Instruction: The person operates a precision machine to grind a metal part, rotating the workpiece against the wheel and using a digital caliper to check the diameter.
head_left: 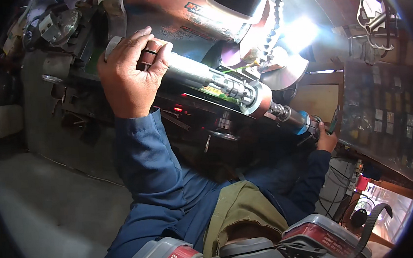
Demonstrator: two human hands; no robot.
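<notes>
A long bright metal shaft with stepped round lobes (232, 87), like a camshaft, runs from upper left to lower right through the machine. My left hand (130, 79) wraps round the cylinder at its upper left end, thumb and fingers over a brown band (148, 55) with a dark ring. Toward the right, the shaft passes a thick round collar (260, 99) and meets a holder with a blue band (303, 123). Small in view, my right hand (328, 140) is closed at the holder's far end, beside a thin greenish tool (333, 120); what it grips is unclear.
A worn reddish machine housing (171, 17) rises behind the shaft, with a hanging chain (279, 15) and a glaring light (300, 32). Below are a handwheel (223, 135) and a red indicator light (178, 109). A plastic-covered rack (380, 113) stands at right.
</notes>
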